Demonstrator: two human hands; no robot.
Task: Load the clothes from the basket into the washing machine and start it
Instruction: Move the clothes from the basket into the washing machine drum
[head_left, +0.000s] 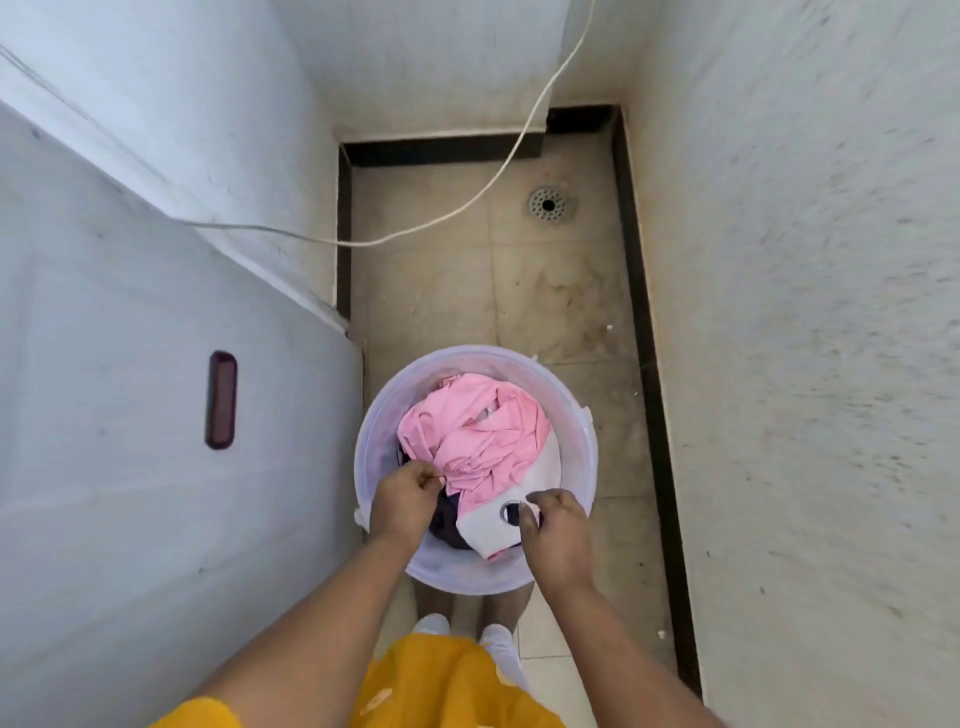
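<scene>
A round translucent white basket (576, 431) stands on the tiled floor in front of my feet. A crumpled pink and white garment (478, 441) lies on top inside it, with dark clothes (447, 525) underneath. My left hand (402, 501) pinches the pink cloth at the basket's near left side. My right hand (556, 535) grips the white part of the garment at the near right. The washing machine (119, 415), white with a dark recessed handle (222, 399), fills the left of the view, its lid down.
A white cable (498, 176) runs from the machine's back across the corner and up the far wall. A metal floor drain (548, 204) sits in the tiles beyond the basket. White walls close in on the right (805, 312) and behind.
</scene>
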